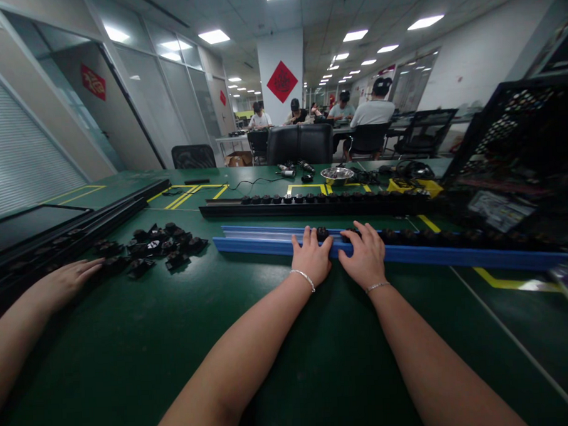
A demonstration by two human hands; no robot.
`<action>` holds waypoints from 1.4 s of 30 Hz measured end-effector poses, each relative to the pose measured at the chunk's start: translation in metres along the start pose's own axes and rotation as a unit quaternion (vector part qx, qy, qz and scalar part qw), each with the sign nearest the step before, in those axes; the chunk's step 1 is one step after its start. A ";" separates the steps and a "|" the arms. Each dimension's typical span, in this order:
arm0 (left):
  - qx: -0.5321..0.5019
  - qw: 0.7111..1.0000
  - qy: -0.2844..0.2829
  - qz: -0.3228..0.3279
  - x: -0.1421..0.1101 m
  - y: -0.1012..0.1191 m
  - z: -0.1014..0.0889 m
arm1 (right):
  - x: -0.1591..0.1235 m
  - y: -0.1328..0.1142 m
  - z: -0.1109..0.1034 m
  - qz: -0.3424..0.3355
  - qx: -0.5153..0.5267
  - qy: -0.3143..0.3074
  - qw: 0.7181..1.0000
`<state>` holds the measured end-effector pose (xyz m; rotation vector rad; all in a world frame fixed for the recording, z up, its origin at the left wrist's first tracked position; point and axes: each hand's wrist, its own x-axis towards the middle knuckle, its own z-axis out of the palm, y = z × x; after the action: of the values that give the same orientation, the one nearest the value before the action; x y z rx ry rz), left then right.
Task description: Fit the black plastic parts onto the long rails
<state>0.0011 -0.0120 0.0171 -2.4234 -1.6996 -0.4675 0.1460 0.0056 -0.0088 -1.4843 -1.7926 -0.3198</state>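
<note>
Several black parts [421,237] in blue channel [252,247], left fingers [306,242] and right fingers [373,237] parted there, hold unclear

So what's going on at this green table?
Someone is working on the blue channel rail with both bare hands. The left hand is at a small black part in the channel; the right hand is just beside it. A row of black parts runs along the channel to the right. Another person's hand reaches beside the pile of black pieces at left.
</note>
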 end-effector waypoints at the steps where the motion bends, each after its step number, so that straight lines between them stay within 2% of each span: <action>1: 0.000 1.000 -0.002 -0.002 0.000 0.000 -0.001 | 0.000 0.000 0.000 0.001 -0.001 0.000 1.000; 15: 0.032 0.999 0.020 -0.008 -0.003 -0.012 -0.005 | 0.000 0.001 0.001 -0.004 -0.003 0.005 1.000; 34: 0.040 0.998 0.038 -0.015 -0.011 -0.041 -0.008 | 0.000 -0.001 -0.002 0.001 -0.018 -0.012 1.000; 42: 0.065 0.997 0.026 -0.031 -0.011 -0.045 -0.009 | 0.000 -0.002 -0.003 0.002 -0.017 -0.010 1.000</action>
<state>-0.0458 -0.0089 0.0194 -2.2549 -1.7300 -0.4092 0.1453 0.0036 -0.0062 -1.5195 -1.8074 -0.3372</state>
